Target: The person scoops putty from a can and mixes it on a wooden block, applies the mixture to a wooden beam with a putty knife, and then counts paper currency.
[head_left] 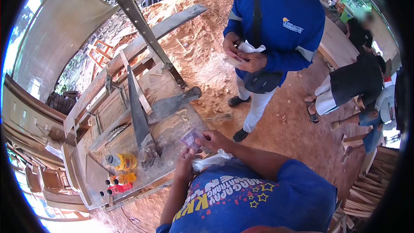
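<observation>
A purple banknote (191, 138) is stretched between my two hands in front of my chest. My left hand (185, 164) pinches its near edge, fingers closed. My right hand (212, 141) grips the other side between thumb and fingers. Against my blue shirt, right beside my left hand, bunches a clear plastic bag (212, 160). Beneath the note is a wooden workbench (172, 140). A handsaw (139, 108) lies on it to the left, its wooden handle towards me.
Bottles with yellow, orange and red drinks (125, 162) stand at the bench's near left. Facing me, a person in blue (276, 26) holds white paper (250, 48). More people (358, 80) are at the right, near stacked wood (366, 194). Sawdust (207, 30) is heaped behind the bench.
</observation>
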A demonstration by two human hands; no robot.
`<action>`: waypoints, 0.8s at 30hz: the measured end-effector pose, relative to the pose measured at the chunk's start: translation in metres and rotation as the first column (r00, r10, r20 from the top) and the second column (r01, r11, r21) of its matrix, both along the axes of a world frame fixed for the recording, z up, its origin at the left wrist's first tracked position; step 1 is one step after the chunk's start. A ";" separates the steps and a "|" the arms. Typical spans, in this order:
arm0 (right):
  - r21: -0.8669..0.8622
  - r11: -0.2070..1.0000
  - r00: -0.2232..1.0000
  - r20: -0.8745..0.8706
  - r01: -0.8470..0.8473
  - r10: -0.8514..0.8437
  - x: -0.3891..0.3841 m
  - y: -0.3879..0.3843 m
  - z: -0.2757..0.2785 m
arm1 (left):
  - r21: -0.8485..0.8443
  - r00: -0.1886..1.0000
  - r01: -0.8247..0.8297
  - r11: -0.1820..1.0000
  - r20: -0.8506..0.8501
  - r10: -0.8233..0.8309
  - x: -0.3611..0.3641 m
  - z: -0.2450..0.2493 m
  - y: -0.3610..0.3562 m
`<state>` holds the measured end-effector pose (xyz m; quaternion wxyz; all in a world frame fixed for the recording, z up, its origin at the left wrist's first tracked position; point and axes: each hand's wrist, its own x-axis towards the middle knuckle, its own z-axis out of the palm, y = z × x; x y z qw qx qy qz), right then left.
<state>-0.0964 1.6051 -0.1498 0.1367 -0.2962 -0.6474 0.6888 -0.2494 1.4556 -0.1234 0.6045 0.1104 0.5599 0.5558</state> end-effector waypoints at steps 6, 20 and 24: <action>-0.017 0.989 0.985 -0.097 0.144 -0.145 -0.008 -0.015 -0.008 | -0.048 0.996 -0.002 0.999 -0.088 -0.002 0.002 0.006 -0.002; -0.054 0.995 0.996 -0.036 -0.079 0.077 -0.013 -0.018 -0.008 | -0.056 0.997 -0.012 0.998 -0.080 0.007 -0.006 0.003 -0.012; -0.047 0.992 0.992 -0.054 -0.121 0.118 -0.021 -0.021 -0.014 | -0.073 0.993 -0.050 0.996 -0.113 0.041 -0.005 0.011 -0.016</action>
